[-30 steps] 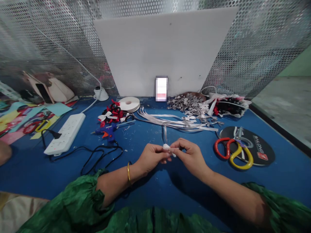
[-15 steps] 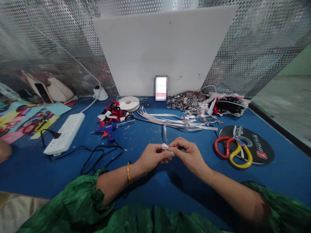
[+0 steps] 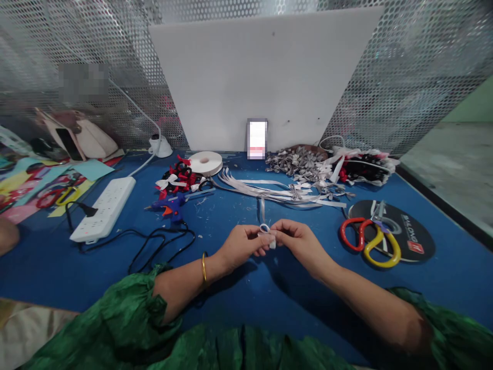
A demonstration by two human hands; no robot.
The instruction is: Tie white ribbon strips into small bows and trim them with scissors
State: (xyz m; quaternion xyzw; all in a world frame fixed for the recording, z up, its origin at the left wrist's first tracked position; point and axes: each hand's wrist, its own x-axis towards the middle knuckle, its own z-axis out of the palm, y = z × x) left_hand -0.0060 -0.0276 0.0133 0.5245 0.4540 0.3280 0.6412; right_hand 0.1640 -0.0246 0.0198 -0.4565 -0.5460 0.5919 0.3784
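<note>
Between my hands is a small looped piece of white ribbon (image 3: 265, 227), with a short end hanging below the fingertips. My left hand (image 3: 242, 244) pinches it between thumb and fingers. My right hand (image 3: 298, 241) is closed on the same ribbon from the other side, its thumb and forefinger touching it. Just beyond, a bundle of cut white and grey ribbon strips (image 3: 250, 190) lies across the table, one strip hanging toward my hands. A heap of small grey and white bows (image 3: 296, 163) sits behind the strips.
At left lie a blue glue gun (image 3: 171, 205), a white power strip (image 3: 103, 209), a ribbon roll (image 3: 206, 163) and red and black hair ties (image 3: 183, 177). Scissors (image 3: 372, 237) rest on a dark oval pad (image 3: 414, 226) at right. Another person's arm (image 3: 7, 236) shows at far left.
The ribbon's loop now stands more open above my fingers, and a white end shows below them. My right fingers have drawn slightly to the right.
</note>
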